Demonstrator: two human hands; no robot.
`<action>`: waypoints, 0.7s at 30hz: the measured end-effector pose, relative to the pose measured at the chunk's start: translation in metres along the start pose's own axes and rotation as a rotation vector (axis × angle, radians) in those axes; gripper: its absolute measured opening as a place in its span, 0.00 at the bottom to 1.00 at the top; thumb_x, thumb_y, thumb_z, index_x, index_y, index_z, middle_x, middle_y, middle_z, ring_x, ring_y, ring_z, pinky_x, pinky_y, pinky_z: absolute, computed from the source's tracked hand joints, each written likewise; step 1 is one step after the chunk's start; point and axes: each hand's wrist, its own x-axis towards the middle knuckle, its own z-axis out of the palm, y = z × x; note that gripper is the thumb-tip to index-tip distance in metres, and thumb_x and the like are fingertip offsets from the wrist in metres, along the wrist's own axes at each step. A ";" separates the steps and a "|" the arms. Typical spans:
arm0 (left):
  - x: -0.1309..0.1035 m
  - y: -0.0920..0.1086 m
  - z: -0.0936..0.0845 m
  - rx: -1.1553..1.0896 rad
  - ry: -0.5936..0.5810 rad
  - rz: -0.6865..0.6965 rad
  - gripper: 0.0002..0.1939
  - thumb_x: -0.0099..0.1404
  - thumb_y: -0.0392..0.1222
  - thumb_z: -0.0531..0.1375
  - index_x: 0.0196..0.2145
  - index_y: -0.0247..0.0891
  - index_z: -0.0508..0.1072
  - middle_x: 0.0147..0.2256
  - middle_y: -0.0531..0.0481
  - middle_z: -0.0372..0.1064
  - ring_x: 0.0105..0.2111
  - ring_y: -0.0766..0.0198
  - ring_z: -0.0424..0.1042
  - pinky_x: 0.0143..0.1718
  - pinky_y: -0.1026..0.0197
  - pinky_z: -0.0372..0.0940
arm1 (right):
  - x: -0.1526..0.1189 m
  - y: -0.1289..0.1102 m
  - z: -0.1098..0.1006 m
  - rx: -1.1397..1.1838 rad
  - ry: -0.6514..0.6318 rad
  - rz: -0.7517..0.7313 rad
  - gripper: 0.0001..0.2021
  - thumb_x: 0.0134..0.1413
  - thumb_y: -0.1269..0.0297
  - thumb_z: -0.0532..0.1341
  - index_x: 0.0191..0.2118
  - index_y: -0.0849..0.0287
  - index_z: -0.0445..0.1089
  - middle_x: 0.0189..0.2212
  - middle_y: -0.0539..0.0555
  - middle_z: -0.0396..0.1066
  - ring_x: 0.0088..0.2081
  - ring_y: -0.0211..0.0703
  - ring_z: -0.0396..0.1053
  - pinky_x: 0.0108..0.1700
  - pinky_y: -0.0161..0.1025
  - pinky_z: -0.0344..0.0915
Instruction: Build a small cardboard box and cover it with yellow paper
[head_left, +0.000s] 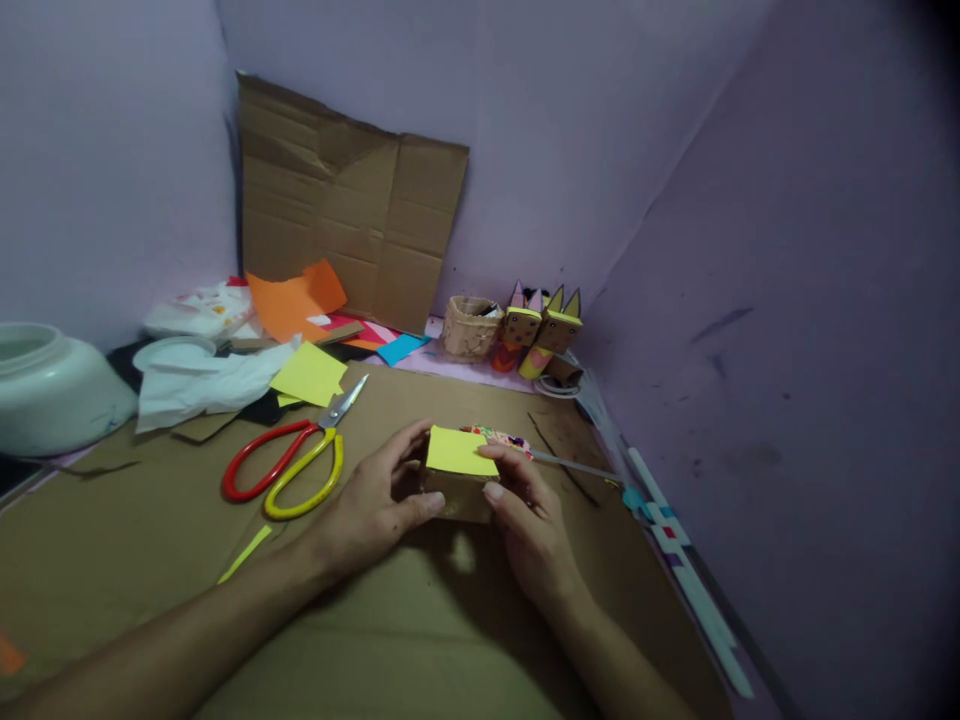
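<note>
Between my two hands, above the cardboard sheet, is a small cardboard box [466, 502] with a yellow paper piece [459, 450] lying on its top. My left hand [390, 490] grips the box's left side, thumb on the near face. On the other side my right hand [529, 510] holds it, a finger touching the paper's right edge and the thumb near the front corner. Scissors [304, 460] with one red and one yellow handle lie left of my left hand, blades apart. A thin yellow paper strip [246, 554] rests nearer to me. Behind the box, a colourful patterned handle [499, 438] is partly hidden.
A white pot [60, 390] stands at the left, beside crumpled white plastic [217, 385], yellow paper [309, 374] and orange paper [296, 300]. At the back are a woven basket [471, 328] and two cat-faced figures [540, 330]. Long white strips [690, 575] lie along the right wall.
</note>
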 end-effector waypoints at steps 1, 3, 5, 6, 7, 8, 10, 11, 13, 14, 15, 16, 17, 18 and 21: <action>0.000 -0.001 0.000 -0.001 0.001 0.003 0.37 0.54 0.39 0.62 0.59 0.36 0.54 0.60 0.38 0.55 0.59 0.49 0.56 0.57 0.49 0.58 | 0.000 0.000 0.000 0.001 -0.007 0.003 0.13 0.48 0.64 0.62 0.42 0.49 0.71 0.46 0.50 0.69 0.49 0.48 0.64 0.49 0.42 0.60; 0.001 -0.001 -0.001 -0.007 -0.004 0.009 0.37 0.53 0.38 0.63 0.59 0.36 0.54 0.60 0.38 0.54 0.60 0.49 0.55 0.57 0.48 0.57 | 0.000 -0.001 -0.001 0.015 -0.010 0.016 0.13 0.48 0.63 0.62 0.42 0.49 0.71 0.46 0.50 0.69 0.48 0.47 0.64 0.49 0.42 0.60; 0.002 -0.001 -0.002 -0.008 -0.010 0.022 0.39 0.53 0.38 0.64 0.60 0.35 0.53 0.61 0.37 0.54 0.60 0.50 0.54 0.57 0.49 0.56 | 0.000 -0.002 0.000 0.046 0.000 0.041 0.13 0.47 0.62 0.63 0.42 0.50 0.71 0.45 0.50 0.69 0.47 0.48 0.65 0.49 0.43 0.61; 0.002 -0.001 -0.003 -0.006 -0.012 0.033 0.40 0.52 0.39 0.64 0.60 0.35 0.53 0.61 0.36 0.53 0.60 0.50 0.54 0.58 0.49 0.56 | 0.001 -0.003 0.000 0.069 0.013 0.056 0.13 0.47 0.61 0.64 0.42 0.50 0.71 0.45 0.51 0.69 0.47 0.48 0.65 0.49 0.43 0.61; 0.003 0.000 -0.004 -0.004 -0.018 0.043 0.41 0.52 0.39 0.65 0.60 0.34 0.53 0.61 0.35 0.53 0.61 0.50 0.53 0.58 0.49 0.55 | 0.002 -0.004 0.001 0.098 0.029 0.075 0.14 0.47 0.60 0.64 0.42 0.51 0.71 0.45 0.51 0.69 0.48 0.48 0.65 0.49 0.44 0.62; 0.003 0.000 -0.005 -0.002 -0.026 0.053 0.42 0.51 0.40 0.65 0.60 0.33 0.53 0.61 0.35 0.53 0.61 0.49 0.53 0.58 0.49 0.55 | 0.003 -0.006 0.002 0.130 0.044 0.099 0.14 0.46 0.59 0.64 0.42 0.52 0.71 0.45 0.52 0.69 0.48 0.49 0.65 0.49 0.44 0.63; 0.003 0.000 -0.007 -0.002 -0.042 0.067 0.43 0.50 0.42 0.67 0.60 0.33 0.53 0.60 0.34 0.54 0.60 0.48 0.53 0.58 0.49 0.55 | 0.005 -0.011 0.004 0.192 0.060 0.162 0.15 0.46 0.57 0.64 0.42 0.53 0.71 0.46 0.53 0.69 0.47 0.49 0.67 0.47 0.44 0.66; 0.003 0.000 -0.007 -0.006 -0.051 0.069 0.43 0.50 0.43 0.67 0.60 0.34 0.53 0.60 0.35 0.54 0.60 0.47 0.54 0.58 0.48 0.56 | 0.006 -0.013 0.006 0.217 0.058 0.198 0.16 0.46 0.57 0.64 0.43 0.53 0.71 0.46 0.54 0.69 0.46 0.48 0.68 0.45 0.44 0.68; 0.002 0.000 -0.008 -0.029 -0.074 0.062 0.41 0.51 0.43 0.66 0.59 0.35 0.55 0.59 0.36 0.56 0.60 0.48 0.55 0.57 0.49 0.56 | 0.007 -0.016 0.008 0.245 0.050 0.252 0.16 0.47 0.56 0.64 0.43 0.53 0.70 0.44 0.53 0.70 0.42 0.47 0.70 0.40 0.43 0.71; 0.002 0.000 -0.008 -0.050 -0.089 0.055 0.39 0.51 0.43 0.66 0.58 0.35 0.56 0.59 0.37 0.58 0.59 0.49 0.56 0.57 0.49 0.56 | 0.007 -0.017 0.008 0.249 0.050 0.264 0.16 0.47 0.56 0.64 0.43 0.53 0.70 0.43 0.53 0.71 0.40 0.46 0.71 0.38 0.42 0.72; 0.002 0.000 -0.008 -0.073 -0.103 0.047 0.38 0.52 0.43 0.66 0.58 0.35 0.57 0.58 0.38 0.59 0.59 0.49 0.57 0.58 0.49 0.56 | 0.007 -0.017 0.008 0.250 0.052 0.266 0.16 0.47 0.56 0.64 0.44 0.53 0.70 0.43 0.53 0.71 0.40 0.46 0.72 0.36 0.42 0.72; 0.002 -0.001 -0.008 -0.092 -0.114 0.042 0.37 0.53 0.42 0.65 0.58 0.35 0.57 0.58 0.39 0.60 0.59 0.50 0.57 0.58 0.49 0.56 | 0.006 -0.017 0.007 0.248 0.052 0.261 0.17 0.46 0.56 0.65 0.44 0.53 0.70 0.43 0.53 0.71 0.39 0.46 0.72 0.36 0.41 0.72; 0.002 -0.001 -0.008 -0.104 -0.120 0.038 0.36 0.53 0.42 0.65 0.57 0.36 0.58 0.58 0.39 0.60 0.59 0.50 0.57 0.58 0.48 0.55 | 0.006 -0.016 0.006 0.242 0.047 0.252 0.19 0.44 0.57 0.66 0.45 0.53 0.70 0.43 0.53 0.71 0.40 0.46 0.72 0.36 0.41 0.72; 0.002 -0.002 -0.008 -0.112 -0.118 0.036 0.36 0.53 0.43 0.65 0.57 0.36 0.57 0.58 0.39 0.60 0.59 0.50 0.57 0.59 0.48 0.55 | 0.005 -0.015 0.005 0.230 0.037 0.239 0.21 0.42 0.58 0.67 0.46 0.53 0.70 0.43 0.53 0.72 0.40 0.47 0.72 0.38 0.42 0.72; 0.004 -0.005 -0.010 -0.119 -0.111 0.035 0.39 0.52 0.45 0.66 0.58 0.35 0.56 0.59 0.38 0.57 0.59 0.50 0.56 0.60 0.48 0.53 | 0.004 -0.011 0.001 0.174 -0.011 0.196 0.27 0.38 0.61 0.70 0.49 0.52 0.69 0.43 0.54 0.73 0.45 0.50 0.71 0.45 0.45 0.69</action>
